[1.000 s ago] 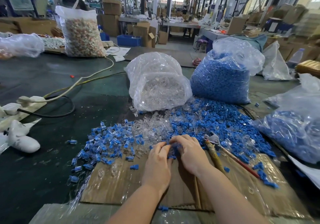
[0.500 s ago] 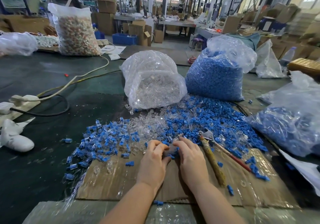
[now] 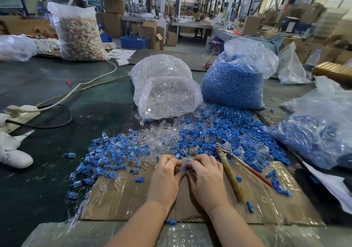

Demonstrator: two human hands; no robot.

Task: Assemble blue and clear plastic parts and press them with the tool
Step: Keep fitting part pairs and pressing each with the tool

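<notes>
- Left hand (image 3: 166, 178) and right hand (image 3: 206, 180) fingers curled, pinching blue part (image 3: 187, 167) together.
- Pliers (image 3: 229, 170) just right of right fingers, on cardboard (image 3: 122, 201).

Two hands, left (image 3: 166, 178) and right (image 3: 206, 180), together over the cardboard sheet (image 3: 122, 203), fingertips meeting on a small part (image 3: 187, 167). Pliers (image 3: 228, 167) just right of them. Loose parts heap (image 3: 219, 132) behind; two filled bags (image 3: 165, 88) (image 3: 234, 79) side by side farther back. Assembled pieces (image 3: 106, 157) to the left. Another bag (image 3: 320, 132) far right.
</notes>
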